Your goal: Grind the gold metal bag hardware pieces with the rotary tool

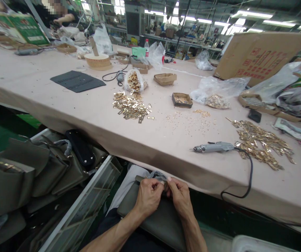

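Note:
An olive-grey handbag [163, 224] lies across my lap, below the table's front edge. My left hand [150, 196] is closed at the bag's upper part, thumb and fingertips pinched together. Close beside it, my right hand [178, 194] is also closed, its thumb and fingers pressed at the same spot. Clear plastic wrap [157, 175] shows just beyond the fingertips. Whatever small part sits between the fingers is mostly hidden by them. On the table to the right lies a grey electric screwdriver [214, 147], touched by neither hand.
Gold metal plates lie in a left pile [131, 106] and a right pile [263, 140]. Tiny screws [192, 120] are scattered near a small cardboard tray [182, 100]. A white crate [87, 199] with several bags stands at my left. The screwdriver's cable [248, 185] hangs over the edge.

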A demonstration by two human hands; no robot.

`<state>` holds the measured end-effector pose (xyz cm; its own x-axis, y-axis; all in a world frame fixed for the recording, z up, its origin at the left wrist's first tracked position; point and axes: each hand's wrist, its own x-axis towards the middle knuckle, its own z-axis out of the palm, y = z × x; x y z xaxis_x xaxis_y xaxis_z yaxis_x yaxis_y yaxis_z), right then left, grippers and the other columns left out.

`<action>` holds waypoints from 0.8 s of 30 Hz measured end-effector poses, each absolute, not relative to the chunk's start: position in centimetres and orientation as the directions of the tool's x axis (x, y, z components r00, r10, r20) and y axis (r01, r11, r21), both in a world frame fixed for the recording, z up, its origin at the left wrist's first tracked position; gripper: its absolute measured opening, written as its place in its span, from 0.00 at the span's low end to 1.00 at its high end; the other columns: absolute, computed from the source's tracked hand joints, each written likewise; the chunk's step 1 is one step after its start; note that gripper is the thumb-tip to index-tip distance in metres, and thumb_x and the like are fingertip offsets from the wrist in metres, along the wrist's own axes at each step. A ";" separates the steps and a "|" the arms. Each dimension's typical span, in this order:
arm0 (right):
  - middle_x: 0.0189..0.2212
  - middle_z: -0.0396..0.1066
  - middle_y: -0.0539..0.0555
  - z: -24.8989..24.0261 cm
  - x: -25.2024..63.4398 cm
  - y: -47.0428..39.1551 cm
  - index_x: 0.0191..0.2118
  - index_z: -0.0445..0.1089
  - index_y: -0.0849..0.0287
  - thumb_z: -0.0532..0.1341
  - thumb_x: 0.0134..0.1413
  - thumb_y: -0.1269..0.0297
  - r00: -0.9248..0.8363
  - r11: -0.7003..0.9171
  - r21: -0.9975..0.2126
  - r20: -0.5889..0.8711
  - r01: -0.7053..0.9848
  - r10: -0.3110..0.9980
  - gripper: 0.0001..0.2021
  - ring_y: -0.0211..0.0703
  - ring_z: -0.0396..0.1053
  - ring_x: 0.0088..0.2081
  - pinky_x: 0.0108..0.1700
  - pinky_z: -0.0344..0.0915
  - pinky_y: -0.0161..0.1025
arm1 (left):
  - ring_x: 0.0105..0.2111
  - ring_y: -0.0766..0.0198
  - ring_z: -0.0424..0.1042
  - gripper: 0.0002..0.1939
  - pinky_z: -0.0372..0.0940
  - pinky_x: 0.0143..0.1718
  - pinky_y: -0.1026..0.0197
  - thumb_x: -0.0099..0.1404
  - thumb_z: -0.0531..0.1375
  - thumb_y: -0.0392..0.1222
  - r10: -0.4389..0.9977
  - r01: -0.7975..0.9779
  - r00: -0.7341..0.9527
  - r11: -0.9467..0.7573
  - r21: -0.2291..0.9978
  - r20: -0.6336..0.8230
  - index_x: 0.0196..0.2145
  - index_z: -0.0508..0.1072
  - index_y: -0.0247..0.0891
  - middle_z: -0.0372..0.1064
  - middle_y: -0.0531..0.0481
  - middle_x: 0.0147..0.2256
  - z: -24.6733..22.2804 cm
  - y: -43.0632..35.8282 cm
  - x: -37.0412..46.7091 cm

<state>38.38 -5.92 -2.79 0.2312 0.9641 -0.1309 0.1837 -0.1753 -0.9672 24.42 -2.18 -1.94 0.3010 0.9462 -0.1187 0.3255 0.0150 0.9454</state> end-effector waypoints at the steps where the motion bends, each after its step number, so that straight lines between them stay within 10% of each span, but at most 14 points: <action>1: 0.19 0.60 0.48 -2.9 38.5 -5.9 0.24 0.67 0.59 0.58 0.64 0.47 0.219 -0.167 -0.972 -0.130 0.164 0.967 0.23 0.38 0.58 0.24 0.28 0.55 0.35 | 0.19 0.68 0.53 0.21 0.46 0.23 0.62 0.67 0.56 0.44 0.946 0.325 0.300 0.019 0.946 -0.122 0.16 0.63 0.38 0.51 0.57 0.17 -2.0 -2.1 24.4; 13: 0.23 0.59 0.46 -2.7 39.3 -5.7 0.29 0.68 0.58 0.58 0.66 0.50 0.246 -0.072 -0.972 -0.015 0.223 0.969 0.18 0.37 0.58 0.26 0.30 0.55 0.34 | 0.23 0.69 0.73 0.12 0.65 0.22 0.67 0.70 0.56 0.42 0.929 0.089 0.361 0.049 0.995 -0.078 0.47 0.75 0.38 0.71 0.45 0.43 -2.0 -3.0 24.2; 24: 0.25 0.62 0.47 -3.3 39.3 -5.9 0.30 0.69 0.58 0.59 0.66 0.52 0.249 -0.008 -0.972 0.052 0.235 0.967 0.17 0.37 0.60 0.28 0.33 0.56 0.35 | 0.17 0.67 0.71 0.05 0.63 0.18 0.68 0.64 0.58 0.35 0.899 0.007 0.401 0.191 0.982 -0.178 0.38 0.71 0.33 0.70 0.53 0.22 -2.6 -2.1 24.8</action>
